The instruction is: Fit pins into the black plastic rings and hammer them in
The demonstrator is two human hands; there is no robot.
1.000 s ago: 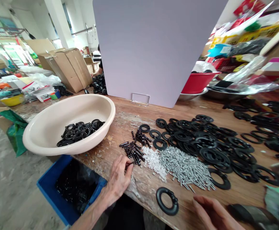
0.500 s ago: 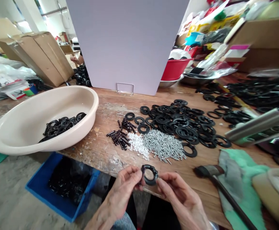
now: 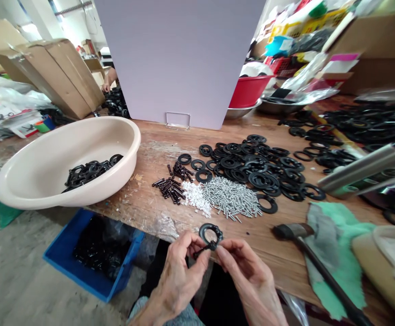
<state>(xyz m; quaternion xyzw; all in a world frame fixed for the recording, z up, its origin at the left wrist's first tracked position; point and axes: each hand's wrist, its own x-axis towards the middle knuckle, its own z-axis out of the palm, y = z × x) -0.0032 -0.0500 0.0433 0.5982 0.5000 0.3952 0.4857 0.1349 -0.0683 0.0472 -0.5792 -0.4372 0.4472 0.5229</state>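
Note:
Both my hands are together at the near table edge, holding a black rubber ring (image 3: pixel 211 233) up above the wood. My left hand (image 3: pixel 180 280) pinches a short black bolt (image 3: pixel 202 251) that sits against the ring, and my right hand (image 3: pixel 248 276) grips the ring's other side. Just beyond them lie loose black rings (image 3: pixel 251 167), a heap of silver screws (image 3: pixel 231 197), small white pieces (image 3: pixel 195 197) and a pile of black bolts (image 3: pixel 170 190), all on the scarred wooden table (image 3: pixel 149 217).
A beige plastic basin (image 3: pixel 61 167) holding black assembled rings sits to the left. Below the table edge stands a blue crate (image 3: pixel 92 256). A hammer (image 3: pixel 292 232) rests on a green cloth at right. A lavender partition (image 3: pixel 180 59) rises ahead, with a co-worker's hand (image 3: pixel 106 87) beyond it.
The ring has left the table and is in both my hands. A black bolt now shows at the ring, held by my left hand. The view has swung left since the earliest frame.

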